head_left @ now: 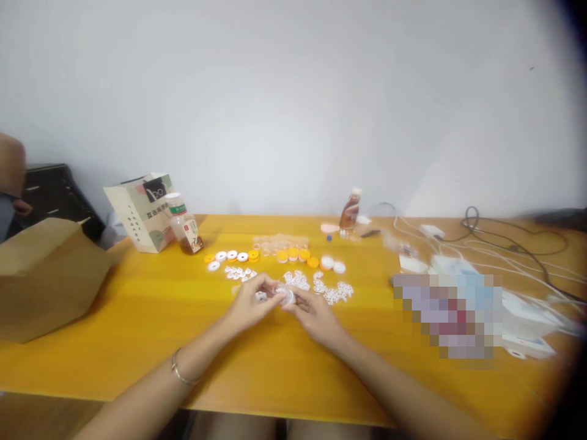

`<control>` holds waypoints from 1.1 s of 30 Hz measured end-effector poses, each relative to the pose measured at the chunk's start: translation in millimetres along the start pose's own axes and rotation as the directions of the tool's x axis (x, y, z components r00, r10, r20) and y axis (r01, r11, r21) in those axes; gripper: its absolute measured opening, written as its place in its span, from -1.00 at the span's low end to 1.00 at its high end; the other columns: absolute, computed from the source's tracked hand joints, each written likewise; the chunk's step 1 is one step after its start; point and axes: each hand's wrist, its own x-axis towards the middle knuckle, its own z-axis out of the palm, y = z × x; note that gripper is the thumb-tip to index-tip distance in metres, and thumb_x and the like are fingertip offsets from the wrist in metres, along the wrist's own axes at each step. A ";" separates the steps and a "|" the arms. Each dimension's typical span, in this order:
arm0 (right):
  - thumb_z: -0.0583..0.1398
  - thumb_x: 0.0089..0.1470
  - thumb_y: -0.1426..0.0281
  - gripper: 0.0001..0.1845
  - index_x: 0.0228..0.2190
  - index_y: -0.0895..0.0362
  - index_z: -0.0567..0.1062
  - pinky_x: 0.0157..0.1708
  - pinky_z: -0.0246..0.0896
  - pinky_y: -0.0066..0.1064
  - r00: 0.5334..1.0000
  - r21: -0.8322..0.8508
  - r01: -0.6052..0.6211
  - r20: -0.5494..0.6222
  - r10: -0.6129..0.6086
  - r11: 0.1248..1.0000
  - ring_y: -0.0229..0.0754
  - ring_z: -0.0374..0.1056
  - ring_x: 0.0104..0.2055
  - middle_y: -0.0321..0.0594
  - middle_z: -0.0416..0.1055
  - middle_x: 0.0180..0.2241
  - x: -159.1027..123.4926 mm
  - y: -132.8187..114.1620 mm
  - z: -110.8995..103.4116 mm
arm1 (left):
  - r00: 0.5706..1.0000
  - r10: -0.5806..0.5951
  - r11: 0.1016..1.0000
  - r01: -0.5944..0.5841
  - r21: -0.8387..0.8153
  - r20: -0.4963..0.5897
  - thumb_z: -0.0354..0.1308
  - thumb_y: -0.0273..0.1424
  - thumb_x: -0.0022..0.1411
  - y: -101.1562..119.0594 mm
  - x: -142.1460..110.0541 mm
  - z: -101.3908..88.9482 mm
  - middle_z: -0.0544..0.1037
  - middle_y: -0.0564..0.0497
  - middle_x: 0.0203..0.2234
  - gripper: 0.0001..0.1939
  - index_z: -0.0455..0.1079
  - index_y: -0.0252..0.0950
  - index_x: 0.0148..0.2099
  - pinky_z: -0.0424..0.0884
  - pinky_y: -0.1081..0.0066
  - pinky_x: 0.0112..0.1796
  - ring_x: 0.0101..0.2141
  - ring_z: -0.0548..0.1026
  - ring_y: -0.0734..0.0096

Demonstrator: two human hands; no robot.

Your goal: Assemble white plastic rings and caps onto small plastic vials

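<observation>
Between my two hands is a small, clear, round plastic piece (286,296), a little blurred. My left hand (254,304) pinches it from the left with thumb and fingers. From the right, the closed fingers of my right hand (316,315) grip it too. Just beyond my hands lie small white plastic parts (297,280), with another white pile (337,293) to the right and a loose group (241,273) to the left. Farther back are orange round caps (293,254), white ring-shaped discs (232,255) and a cluster of clear round pieces (280,242).
A brown paper bag (50,278) stands at the left, near a printed carton bag (142,214) and a jar (178,220). A brown bottle (351,209) is at the back. Cables (495,244) and a blurred-out package (444,315) occupy the right. Another person's arm (11,168) shows far left.
</observation>
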 end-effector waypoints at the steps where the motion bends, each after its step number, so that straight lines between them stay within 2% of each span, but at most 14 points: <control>1: 0.14 -0.06 0.39 -0.63 -0.13 0.05 0.38 -0.07 0.14 -0.26 1.000 0.029 -0.007 0.012 0.007 1.000 -0.14 0.31 -0.14 -0.25 0.42 -0.17 0.5 -0.9 0.2 | 1.000 0.017 1.000 -0.017 -0.004 0.013 0.15 -0.30 0.01 0.9 0.2 -0.6 0.45 0.00 -0.44 -0.79 0.29 -0.35 -0.35 0.31 0.46 -0.34 -0.40 0.40 0.44; 5: 0.18 -0.10 0.29 -0.67 -0.22 0.09 0.44 -0.10 0.17 -0.23 0.997 0.122 -0.053 0.062 0.046 0.991 -0.13 0.36 -0.22 -0.23 0.45 -0.25 2.4 -6.0 -1.5 | 0.996 0.053 0.997 -0.048 -0.069 0.075 0.10 -0.34 0.06 1.8 2.2 -4.6 0.43 -0.04 -0.37 -0.80 0.32 -0.35 -0.26 0.29 0.40 -0.23 -0.31 0.39 0.40; 8: 0.20 -0.12 0.22 -0.65 -0.28 0.16 0.46 -0.16 0.20 -0.22 0.988 0.198 -0.101 0.137 0.074 0.975 -0.14 0.38 -0.30 -0.20 0.46 -0.32 1.4 -9.2 -4.7 | 0.991 0.037 0.986 -0.015 -0.166 0.129 0.08 -0.33 0.08 1.3 3.4 -7.5 0.43 -0.07 -0.33 -0.75 0.32 -0.36 -0.19 0.29 0.40 -0.24 -0.29 0.39 0.38; 11: 0.19 -0.12 0.18 -0.59 -0.27 0.20 0.45 -0.15 0.20 -0.21 0.968 0.324 -0.181 0.226 0.110 0.929 -0.15 0.38 -0.30 -0.15 0.44 -0.32 -0.5 -9.4 -7.9 | 0.981 0.026 0.961 0.028 -0.275 0.193 0.07 -0.30 0.10 2.8 3.9 -9.2 0.44 -0.10 -0.31 -0.71 0.32 -0.35 -0.14 0.30 0.38 -0.22 -0.26 0.40 0.34; 15: 0.20 -0.12 0.18 -0.57 -0.25 0.22 0.42 -0.12 0.18 -0.23 0.952 0.423 -0.252 0.270 0.144 0.870 -0.17 0.37 -0.27 -0.11 0.43 -0.32 -0.8 -7.6 -9.5 | 0.972 0.001 0.925 0.089 -0.369 0.237 0.06 -0.28 0.11 4.5 4.3 -8.9 0.44 -0.11 -0.21 -0.68 0.32 -0.31 -0.09 0.29 0.34 -0.17 -0.18 0.38 0.29; 18: 0.20 -0.12 0.19 -0.58 -0.24 0.21 0.42 -0.10 0.17 -0.23 0.952 0.425 -0.260 0.263 0.156 0.867 -0.18 0.37 -0.27 -0.12 0.43 -0.33 0.2 -7.7 -9.2 | 0.975 -0.034 0.913 0.120 -0.389 0.221 0.07 -0.27 0.10 1.9 4.7 -6.1 0.43 -0.10 -0.19 -0.68 0.34 -0.29 -0.11 0.29 0.35 -0.16 -0.17 0.38 0.30; 22: 0.20 -0.12 0.20 -0.60 -0.25 0.20 0.42 -0.11 0.17 -0.24 0.953 0.405 -0.243 0.270 0.139 0.881 -0.20 0.36 -0.27 -0.14 0.42 -0.31 0.1 -9.0 -9.1 | 0.985 -0.042 0.904 0.108 -0.413 0.166 0.17 -0.29 0.01 -1.3 4.8 -2.6 0.45 -0.07 -0.28 -0.67 0.34 -0.32 -0.16 0.32 0.40 -0.24 -0.28 0.41 0.37; 26: 0.21 -0.13 0.20 -0.61 -0.30 0.23 0.44 -0.16 0.20 -0.26 0.936 0.448 -0.276 0.327 0.131 0.851 -0.20 0.37 -0.31 -0.13 0.43 -0.36 -1.4 -8.9 -9.9 | 0.949 0.010 0.883 0.139 -0.448 0.314 0.13 -0.28 0.05 3.0 4.2 -6.6 0.47 -0.06 -0.31 -0.67 0.34 -0.31 -0.13 0.31 0.40 -0.26 -0.28 0.42 0.36; 28: 0.22 -0.15 0.19 -0.60 -0.32 0.24 0.45 -0.16 0.20 -0.26 0.934 0.458 -0.282 0.333 0.131 0.843 -0.21 0.37 -0.31 -0.12 0.42 -0.36 -1.8 -8.3 -9.9 | 0.934 0.041 0.873 0.139 -0.468 0.354 0.10 -0.28 0.07 5.6 3.8 -9.0 0.47 -0.07 -0.29 -0.67 0.32 -0.30 -0.11 0.31 0.39 -0.25 -0.26 0.42 0.34; 30: 0.22 -0.16 0.18 -0.59 -0.32 0.24 0.45 -0.16 0.19 -0.26 0.940 0.451 -0.273 0.314 0.135 0.849 -0.21 0.37 -0.31 -0.11 0.42 -0.36 -1.8 -7.8 -9.4 | 0.940 0.048 0.883 0.117 -0.454 0.337 0.09 -0.29 0.09 6.7 3.5 -9.8 0.46 -0.08 -0.28 -0.68 0.31 -0.30 -0.10 0.31 0.39 -0.24 -0.25 0.42 0.34; 33: 0.20 -0.14 0.16 -0.59 -0.31 0.22 0.45 -0.15 0.18 -0.25 0.956 0.403 -0.235 0.261 0.135 0.884 -0.21 0.37 -0.31 -0.13 0.42 -0.36 -1.5 -9.0 -7.5 | 0.965 0.060 0.917 0.048 -0.396 0.256 0.07 -0.33 0.11 5.8 2.6 -8.5 0.45 -0.11 -0.27 -0.71 0.31 -0.33 -0.12 0.31 0.37 -0.22 -0.24 0.41 0.33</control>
